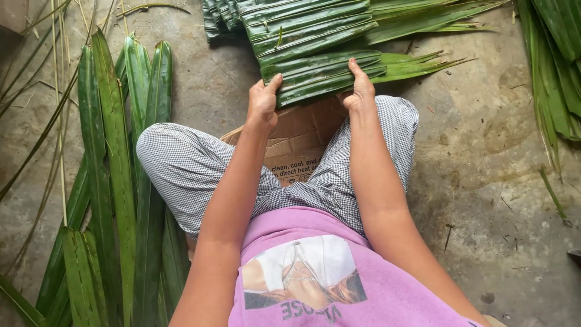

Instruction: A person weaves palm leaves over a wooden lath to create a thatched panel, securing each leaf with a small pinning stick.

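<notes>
I sit cross-legged on a flattened brown cardboard sheet on a concrete floor. In front of my knees lies a stitched panel of folded green palm leaves. My left hand grips the panel's near left edge, thumb on top. My right hand holds the near edge further right, thumb pressed onto the leaves. Beyond it, more overlapping leaf panels are laid in rows, their pointed tips trailing to the right.
Long loose green palm leaves lie lengthwise on the floor to my left. Thin leaf midribs lie beside them. Another leaf bundle sits at the far right. Bare stained concrete is on my right.
</notes>
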